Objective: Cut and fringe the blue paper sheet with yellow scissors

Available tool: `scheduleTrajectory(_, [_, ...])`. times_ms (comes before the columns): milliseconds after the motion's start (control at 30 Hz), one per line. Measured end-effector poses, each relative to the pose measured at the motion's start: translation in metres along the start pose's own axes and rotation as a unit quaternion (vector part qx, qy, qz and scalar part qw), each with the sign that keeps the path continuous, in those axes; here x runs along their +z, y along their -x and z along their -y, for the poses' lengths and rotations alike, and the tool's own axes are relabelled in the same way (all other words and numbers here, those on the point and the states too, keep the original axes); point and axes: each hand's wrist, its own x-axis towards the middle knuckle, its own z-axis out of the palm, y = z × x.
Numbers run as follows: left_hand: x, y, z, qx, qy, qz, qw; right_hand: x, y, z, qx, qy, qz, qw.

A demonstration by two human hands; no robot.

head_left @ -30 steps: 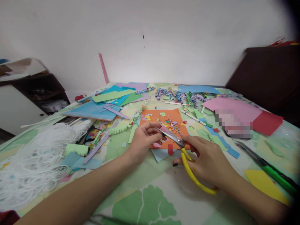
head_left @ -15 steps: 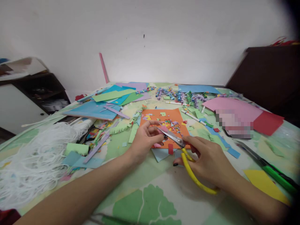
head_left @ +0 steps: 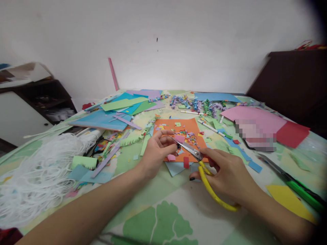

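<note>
My right hand (head_left: pixel 227 175) grips yellow-handled scissors (head_left: pixel 204 173), blades pointing up-left over an orange paper sheet (head_left: pixel 190 126). My left hand (head_left: pixel 155 151) pinches a small pink paper piece (head_left: pixel 180 139) at the blade tips. Many tiny coloured paper bits lie scattered on the orange sheet. A pink scrap (head_left: pixel 171 157) and a red scrap (head_left: pixel 185 162) lie on the sheet's near edge, between my hands.
White cord (head_left: pixel 38 170) is piled at the left. Blue and green paper sheets (head_left: pixel 109 115) lie at the back left, pink sheet (head_left: pixel 252 115) and red sheet (head_left: pixel 292 132) at right. Markers (head_left: pixel 209 127), curled paper strips (head_left: pixel 196 102), a green-handled tool (head_left: pixel 293 185) and yellow paper (head_left: pixel 288 200) also lie around.
The pink piece at the blade tips has shifted slightly in my left fingers and the scissors edged a little; both hands stay in place.
</note>
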Motion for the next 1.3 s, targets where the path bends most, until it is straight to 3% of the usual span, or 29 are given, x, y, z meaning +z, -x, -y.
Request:
scheduleTrajectory(933, [0.0018, -0.0022, -0.0028, 0.013, 0.074, -0.041, 0.996, -0.0004, 0.0002, -0.0006, -0.029, 0.031, -0.024, 0.999])
scheduleTrajectory(1300, [0.0024, -0.0009, -0.0040, 0.005, 0.073, -0.036, 0.997, -0.0043, -0.0005, -0.0013, -0.011, -0.007, 0.008, 1.000])
